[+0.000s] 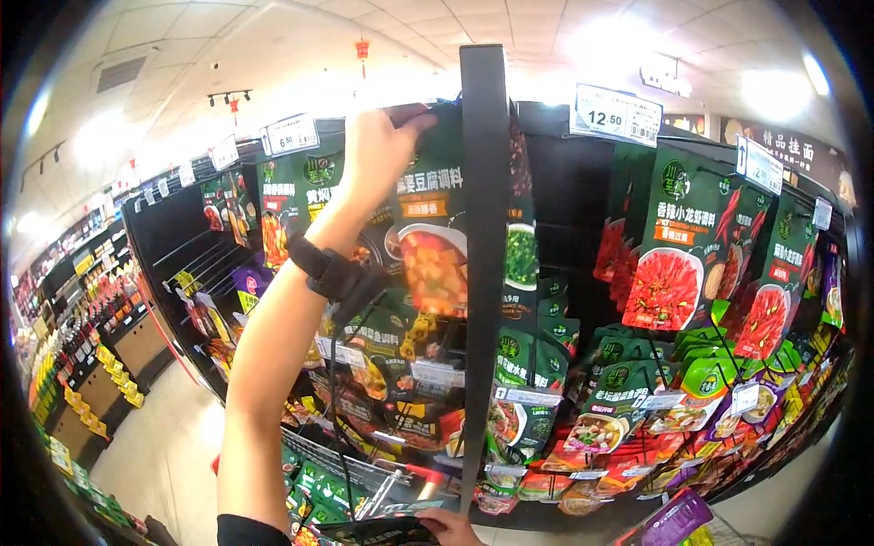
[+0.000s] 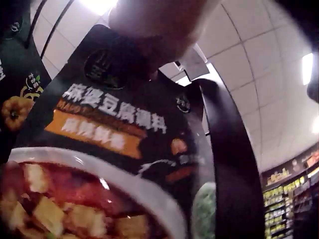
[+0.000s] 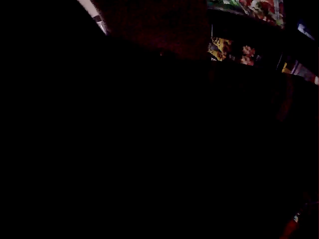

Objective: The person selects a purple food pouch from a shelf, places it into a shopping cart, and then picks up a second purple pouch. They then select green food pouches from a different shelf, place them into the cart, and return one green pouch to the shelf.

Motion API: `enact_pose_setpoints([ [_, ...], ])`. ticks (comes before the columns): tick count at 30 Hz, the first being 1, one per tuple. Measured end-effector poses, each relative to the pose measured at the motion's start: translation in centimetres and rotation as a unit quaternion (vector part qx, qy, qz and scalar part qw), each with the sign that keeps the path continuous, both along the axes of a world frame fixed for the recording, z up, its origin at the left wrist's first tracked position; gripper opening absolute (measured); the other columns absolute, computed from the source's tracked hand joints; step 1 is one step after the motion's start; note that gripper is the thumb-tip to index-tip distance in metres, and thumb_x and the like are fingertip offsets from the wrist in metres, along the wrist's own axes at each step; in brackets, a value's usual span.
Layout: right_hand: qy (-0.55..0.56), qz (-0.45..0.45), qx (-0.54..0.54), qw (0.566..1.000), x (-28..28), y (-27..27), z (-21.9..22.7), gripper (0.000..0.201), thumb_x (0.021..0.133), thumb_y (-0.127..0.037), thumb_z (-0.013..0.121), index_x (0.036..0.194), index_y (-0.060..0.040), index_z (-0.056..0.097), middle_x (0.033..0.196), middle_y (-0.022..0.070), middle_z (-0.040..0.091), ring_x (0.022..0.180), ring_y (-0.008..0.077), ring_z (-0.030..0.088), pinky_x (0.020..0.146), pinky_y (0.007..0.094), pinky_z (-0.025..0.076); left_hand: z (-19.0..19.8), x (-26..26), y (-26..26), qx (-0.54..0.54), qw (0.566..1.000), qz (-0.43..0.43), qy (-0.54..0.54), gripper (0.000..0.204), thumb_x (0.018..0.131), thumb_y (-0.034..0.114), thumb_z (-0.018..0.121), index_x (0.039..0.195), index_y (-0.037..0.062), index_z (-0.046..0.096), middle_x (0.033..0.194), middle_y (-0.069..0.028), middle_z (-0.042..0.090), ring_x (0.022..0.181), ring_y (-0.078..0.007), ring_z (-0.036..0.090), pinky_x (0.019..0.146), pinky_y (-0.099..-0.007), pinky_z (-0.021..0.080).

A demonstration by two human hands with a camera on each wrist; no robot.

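Note:
My left hand (image 1: 381, 150), raised at the upper middle of the head view, pinches the top of a dark green mapo tofu seasoning packet (image 1: 430, 259). The packet hangs upright beside a black upright post (image 1: 485, 227), its picture of tofu in red sauce facing me. In the left wrist view the fingers (image 2: 159, 22) cover part of the packet's top edge. Low at the front, my right hand (image 1: 448, 528) grips the edge of a dark packet (image 1: 387, 530), mostly cut off by the frame. The right wrist view is almost wholly black.
Green seasoning packets (image 1: 665, 246) hang on hooks right of the post, under a price tag (image 1: 616, 115). More rows hang below. A shopping cart (image 1: 382, 482) with packets stands under my left arm. A purple packet (image 1: 674, 523) is at the lower right. An aisle floor (image 1: 159, 437) runs left.

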State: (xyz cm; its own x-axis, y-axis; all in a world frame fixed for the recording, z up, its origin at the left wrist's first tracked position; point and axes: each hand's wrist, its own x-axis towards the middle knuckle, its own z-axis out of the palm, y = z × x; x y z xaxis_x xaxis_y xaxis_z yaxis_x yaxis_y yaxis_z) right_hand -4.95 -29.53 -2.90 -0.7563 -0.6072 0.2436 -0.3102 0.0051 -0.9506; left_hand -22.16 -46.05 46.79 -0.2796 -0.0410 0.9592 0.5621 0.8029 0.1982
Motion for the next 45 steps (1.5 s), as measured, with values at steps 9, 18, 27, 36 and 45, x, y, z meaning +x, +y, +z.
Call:
enact_pose_setpoints([
  [9, 0.085, 0.024, -0.004, 0.996, 0.1, -0.4, 2.0, 0.018, 0.086, -0.015, 0.052, 0.099, -0.0047, 0.058, 0.095, 0.0116, 0.060, 0.090, 0.0279, 0.057, 0.078, 0.0343, 0.044, 2.0, 0.3, -0.1, 0.175, 0.942, -0.226, -0.178, 0.023, 0.068, 0.001, 0.064, 0.090, 0.0056, 0.062, 0.086, -0.0046, 0.061, 0.084, -0.0158, 0.055, 0.077, -0.0277, 0.043],
  [18, 0.044, 0.048, -0.025, 0.998, 0.7, 0.1, 5.2, 0.016, 0.081, -0.006, 0.055, 0.097, -0.0069, 0.057, 0.093, 0.0104, 0.061, 0.086, 0.0249, 0.060, 0.072, 0.0295, 0.046, 2.3, -1.7, -1.7, 0.344, 0.846, -0.309, -0.265, 0.017, 0.075, 0.008, 0.061, 0.092, 0.0059, 0.060, 0.096, -0.0069, 0.060, 0.093, -0.0159, 0.051, 0.078, -0.0240, 0.038],
  [27, 0.014, 0.024, 0.058, 0.998, 1.6, 0.9, 7.6, 0.017, 0.081, -0.005, 0.056, 0.098, -0.0061, 0.056, 0.092, 0.0116, 0.060, 0.083, 0.0263, 0.060, 0.071, 0.0295, 0.046, 1.5, -7.1, -2.4, 0.046, 0.990, 0.063, -0.118, 0.042, 0.069, 0.033, 0.062, 0.102, 0.0079, 0.057, 0.097, -0.0154, 0.060, 0.094, -0.0301, 0.057, 0.080, -0.0382, 0.044],
  [36, 0.069, -0.021, -0.017, 0.997, 1.7, 1.0, 4.6, 0.017, 0.078, -0.003, 0.059, 0.095, -0.0053, 0.058, 0.087, 0.0106, 0.062, 0.078, 0.0202, 0.062, 0.068, 0.0262, 0.046, -1.3, -8.1, -1.3, 0.105, 0.969, 0.182, -0.128, 0.032, 0.068, 0.035, 0.068, 0.088, 0.0105, 0.064, 0.092, -0.0076, 0.061, 0.096, -0.0251, 0.052, 0.081, -0.0394, 0.039],
  [45, 0.013, -0.255, -0.022, 0.967, 0.4, 5.0, 7.5, 0.011, 0.076, 0.001, 0.060, 0.087, 0.0011, 0.061, 0.077, 0.0063, 0.063, 0.071, 0.0102, 0.057, 0.065, 0.0231, 0.046, -8.6, -3.1, -1.5, -0.068, 0.996, 0.058, 0.003, 0.068, 0.075, 0.022, 0.063, 0.131, 0.0033, 0.027, 0.126, -0.0190, 0.036, 0.113, -0.0286, 0.039, 0.089, -0.0361, 0.038],
])
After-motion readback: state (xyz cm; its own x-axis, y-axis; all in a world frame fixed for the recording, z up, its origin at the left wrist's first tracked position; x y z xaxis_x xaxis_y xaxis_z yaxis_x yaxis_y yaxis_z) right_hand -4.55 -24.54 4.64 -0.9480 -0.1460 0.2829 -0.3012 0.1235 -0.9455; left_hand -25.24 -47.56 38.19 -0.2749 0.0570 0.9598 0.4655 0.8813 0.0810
